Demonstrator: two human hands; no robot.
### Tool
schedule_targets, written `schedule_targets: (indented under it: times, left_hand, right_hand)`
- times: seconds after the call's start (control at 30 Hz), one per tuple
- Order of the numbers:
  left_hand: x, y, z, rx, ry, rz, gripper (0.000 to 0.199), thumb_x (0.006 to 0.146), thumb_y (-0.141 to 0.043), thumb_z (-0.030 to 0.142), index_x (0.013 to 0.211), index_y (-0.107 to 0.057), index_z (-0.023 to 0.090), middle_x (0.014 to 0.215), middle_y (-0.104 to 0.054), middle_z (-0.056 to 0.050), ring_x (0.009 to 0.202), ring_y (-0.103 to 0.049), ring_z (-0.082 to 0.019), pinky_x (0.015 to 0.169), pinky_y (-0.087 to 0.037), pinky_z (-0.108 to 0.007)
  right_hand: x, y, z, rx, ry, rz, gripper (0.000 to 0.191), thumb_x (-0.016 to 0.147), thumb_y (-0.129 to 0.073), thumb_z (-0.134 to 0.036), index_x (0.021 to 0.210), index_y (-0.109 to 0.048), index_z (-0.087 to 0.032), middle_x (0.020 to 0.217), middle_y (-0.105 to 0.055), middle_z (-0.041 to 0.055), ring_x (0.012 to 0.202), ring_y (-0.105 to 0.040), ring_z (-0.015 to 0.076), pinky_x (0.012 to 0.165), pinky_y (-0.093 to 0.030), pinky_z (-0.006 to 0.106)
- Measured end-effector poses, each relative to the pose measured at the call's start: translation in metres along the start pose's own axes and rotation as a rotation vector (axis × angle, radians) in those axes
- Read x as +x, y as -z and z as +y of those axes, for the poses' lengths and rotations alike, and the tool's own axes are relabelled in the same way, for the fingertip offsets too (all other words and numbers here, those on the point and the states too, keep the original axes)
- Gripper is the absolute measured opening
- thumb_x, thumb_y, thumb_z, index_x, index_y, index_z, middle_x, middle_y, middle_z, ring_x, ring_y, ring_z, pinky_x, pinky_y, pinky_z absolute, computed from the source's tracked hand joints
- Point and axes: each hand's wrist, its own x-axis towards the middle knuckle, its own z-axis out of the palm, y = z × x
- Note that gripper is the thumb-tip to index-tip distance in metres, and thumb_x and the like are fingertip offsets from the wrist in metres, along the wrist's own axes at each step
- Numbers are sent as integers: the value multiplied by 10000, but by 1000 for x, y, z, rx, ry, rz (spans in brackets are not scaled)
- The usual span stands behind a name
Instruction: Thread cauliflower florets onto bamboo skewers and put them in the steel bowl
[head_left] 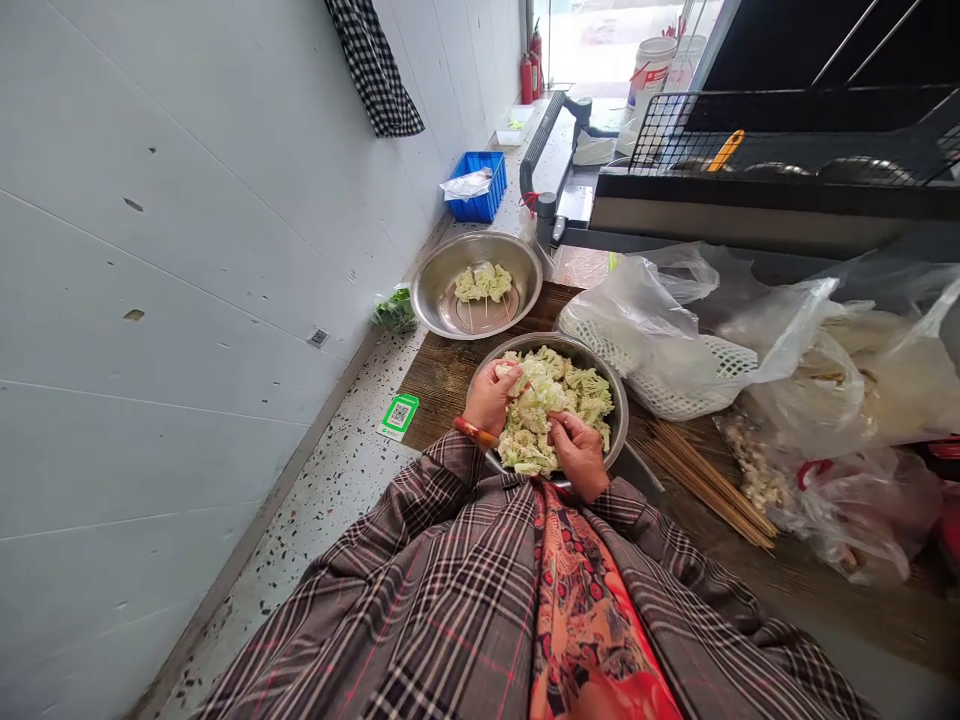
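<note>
A steel bowl (621,420) in front of me is full of cauliflower florets (592,395). Over it, my left hand (489,400) is closed on a cauliflower floret (541,388), thumb and fingers at its upper left. My right hand (580,452) pinches at the lower right of the same cluster; whatever lies between its fingertips is too small to make out. Farther back, a wide steel basin (429,290) contains skewered cauliflower (484,283), its thin sticks pointing toward me.
To the right lie a bundle of wooden skewers (709,485) and several plastic bags (810,370), beside a white perforated basket (660,375). A green QR card (398,414) lies left. Behind are a blue crate (480,205) and a wire rack (787,135). A wall (187,300) bounds the left.
</note>
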Motion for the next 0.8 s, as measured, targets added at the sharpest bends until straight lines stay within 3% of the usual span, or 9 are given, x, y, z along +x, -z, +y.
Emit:
schedule_targets:
  times: [0.33, 0.8]
  left_hand:
    - [5, 12, -9, 185, -93, -82, 276, 582, -783, 322, 688, -595, 150, 638, -522, 33, 607, -439, -68, 611, -366, -213]
    - [-8, 6, -22, 262, -36, -109, 321, 571, -788, 375, 665, -574, 155, 594, -459, 45, 548, -363, -54, 526, -301, -200]
  right_hand:
    - [-8, 4, 14, -123, 50, 32, 265, 852, -464, -343, 797, -661, -174, 588, -545, -9, 557, -491, 128, 576, -382, 253]
    - [-3, 6, 19, -92, 20, 50, 268, 850, -466, -347, 813, -658, -164, 594, -537, -7, 573, -485, 130, 577, -382, 246]
